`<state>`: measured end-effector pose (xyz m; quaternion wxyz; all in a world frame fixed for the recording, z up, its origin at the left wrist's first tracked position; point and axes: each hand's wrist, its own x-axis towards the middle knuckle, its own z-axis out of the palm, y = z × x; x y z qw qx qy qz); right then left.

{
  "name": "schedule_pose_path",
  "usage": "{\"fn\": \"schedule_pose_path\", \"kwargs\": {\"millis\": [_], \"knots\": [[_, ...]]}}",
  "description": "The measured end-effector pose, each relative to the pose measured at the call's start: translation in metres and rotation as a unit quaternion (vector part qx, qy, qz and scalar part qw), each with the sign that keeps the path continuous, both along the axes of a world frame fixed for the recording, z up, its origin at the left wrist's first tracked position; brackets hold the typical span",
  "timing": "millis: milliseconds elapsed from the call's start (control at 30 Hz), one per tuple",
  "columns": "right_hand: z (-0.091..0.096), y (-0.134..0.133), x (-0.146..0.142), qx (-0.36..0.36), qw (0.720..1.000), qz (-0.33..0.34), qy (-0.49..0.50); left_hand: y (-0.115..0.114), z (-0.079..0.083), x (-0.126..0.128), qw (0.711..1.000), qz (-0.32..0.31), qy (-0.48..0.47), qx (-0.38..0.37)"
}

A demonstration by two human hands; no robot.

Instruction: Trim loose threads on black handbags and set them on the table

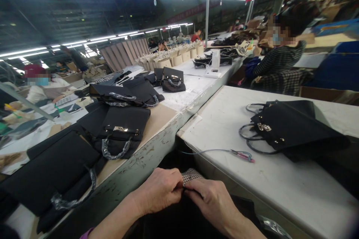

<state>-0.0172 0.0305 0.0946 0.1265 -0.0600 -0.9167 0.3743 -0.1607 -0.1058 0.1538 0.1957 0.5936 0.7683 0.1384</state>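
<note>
A black handbag (pixel 174 221) lies low in front of me, between my forearms. Its plastic-wrapped handle (pixel 273 227) shows at the bottom right. My left hand (pixel 161 187) is closed, pinching the bag's edge at a piece of checked fabric (pixel 193 175). Close beside it, my right hand (pixel 211 198) grips the same edge between thumb and fingers. The fingertips of both hands nearly meet. What lies under them is partly hidden.
Pink-handled snips (pixel 243 155) on a cord lie on the white table (pixel 215 119) at right, near several black bags (pixel 297 127). More black handbags (pixel 120 130) cover the left bench (pixel 157 134). A co-worker in a striped top (pixel 280 58) sits beyond the right table.
</note>
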Motion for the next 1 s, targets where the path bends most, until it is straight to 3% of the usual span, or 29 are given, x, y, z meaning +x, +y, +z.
{"fn": "schedule_pose_path", "kwargs": {"millis": [233,367,433,667,867,1000], "knots": [[0.010,-0.002,-0.001,0.019,0.999,-0.007,-0.024,-0.002,-0.001,-0.005,0.993,0.047,-0.108,0.008],[0.015,0.002,0.000,0.009,0.995,-0.064,-0.075,-0.012,0.004,-0.017,0.954,0.106,-0.281,-0.023],[0.015,0.004,0.001,0.000,0.993,-0.077,-0.090,-0.019,0.006,-0.021,0.936,0.146,-0.317,-0.035],[0.018,0.004,-0.002,0.003,0.992,-0.066,-0.105,-0.029,0.007,-0.015,0.943,0.180,-0.279,-0.015],[0.013,0.003,-0.002,0.027,0.993,-0.056,-0.097,-0.025,0.013,-0.011,0.986,0.139,-0.090,-0.012],[0.009,0.001,-0.003,0.039,0.997,-0.022,-0.062,-0.024,0.014,-0.008,0.989,0.135,-0.059,-0.011]]}}
